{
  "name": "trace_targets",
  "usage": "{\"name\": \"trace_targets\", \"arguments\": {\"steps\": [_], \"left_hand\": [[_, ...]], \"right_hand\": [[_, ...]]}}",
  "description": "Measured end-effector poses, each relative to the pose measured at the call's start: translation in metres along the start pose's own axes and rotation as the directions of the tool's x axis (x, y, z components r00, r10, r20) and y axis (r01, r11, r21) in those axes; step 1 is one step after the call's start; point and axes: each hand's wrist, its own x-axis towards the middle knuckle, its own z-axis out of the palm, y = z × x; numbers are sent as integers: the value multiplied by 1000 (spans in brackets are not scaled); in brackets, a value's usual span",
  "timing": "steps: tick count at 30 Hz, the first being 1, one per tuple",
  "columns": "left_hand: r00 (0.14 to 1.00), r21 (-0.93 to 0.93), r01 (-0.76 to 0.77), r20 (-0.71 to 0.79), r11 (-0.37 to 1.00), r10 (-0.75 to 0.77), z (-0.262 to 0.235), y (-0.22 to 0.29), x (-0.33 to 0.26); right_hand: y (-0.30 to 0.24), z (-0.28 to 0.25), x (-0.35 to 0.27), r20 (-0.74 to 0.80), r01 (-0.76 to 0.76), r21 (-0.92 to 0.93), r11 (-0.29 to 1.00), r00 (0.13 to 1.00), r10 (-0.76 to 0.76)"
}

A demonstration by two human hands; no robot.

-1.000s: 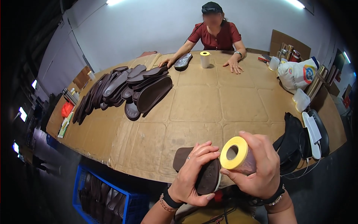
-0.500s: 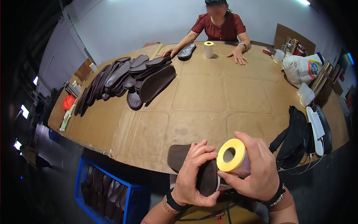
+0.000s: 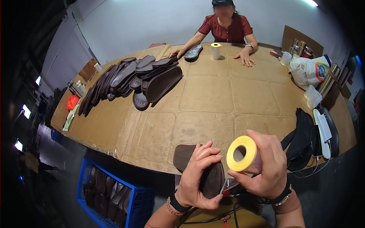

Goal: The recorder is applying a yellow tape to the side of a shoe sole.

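Observation:
My left hand (image 3: pixel 190 178) is closed around a dark brown shoe sole (image 3: pixel 213 180), tilted over the table's near edge, its thumb at the lower rim. The sole's other end (image 3: pixel 182 155) shows beyond the fingers. A roll of film or tape with a yellow end face (image 3: pixel 250 159) is gripped in my right hand (image 3: pixel 273 165), its hollow core turned upward. The roll is beside the sole, a small gap between them. Shiny clear material (image 3: pixel 231 184) shows below that gap; I cannot tell how it is attached.
Many dark soles (image 3: pixel 125 76) are heaped on the cardboard-covered table (image 3: pixel 205 127). Across it, a person (image 3: pixel 228 28) touches the heap, near another roll (image 3: pixel 216 52). A black bag (image 3: pixel 302 140) and white power strip (image 3: pixel 323 133) lie right. A blue crate (image 3: pixel 131 205) of soles stands lower left.
The roll in my right hand has moved slightly right and up, widening its gap from the sole. My left hand keeps its hold. The whole view has shifted a little.

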Motion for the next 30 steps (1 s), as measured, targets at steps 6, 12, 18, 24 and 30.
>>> {"name": "trace_targets", "arguments": {"steps": [6, 12, 18, 24, 30], "left_hand": [[1000, 13, -13, 3, 1000, 13, 0, 0, -1], [1000, 11, -16, 8, 1000, 16, -1, 0, -1], [1000, -13, -20, 19, 1000, 20, -1, -1, -2], [999, -47, -40, 19, 998, 41, 0, 0, -9], [997, -63, -73, 29, 995, 75, -4, -2, -17]], "right_hand": [[-2, 2, 0, 19, -1, -8, 1000, 1000, 1], [-3, 3, 0, 49, -6, -7, 1000, 999, 6], [-3, 4, 0, 118, -29, 13, 999, 993, 28], [2, -1, 1, 225, -46, 119, 992, 974, 18], [13, -4, 0, 341, -119, 304, 945, 940, 8]]}}
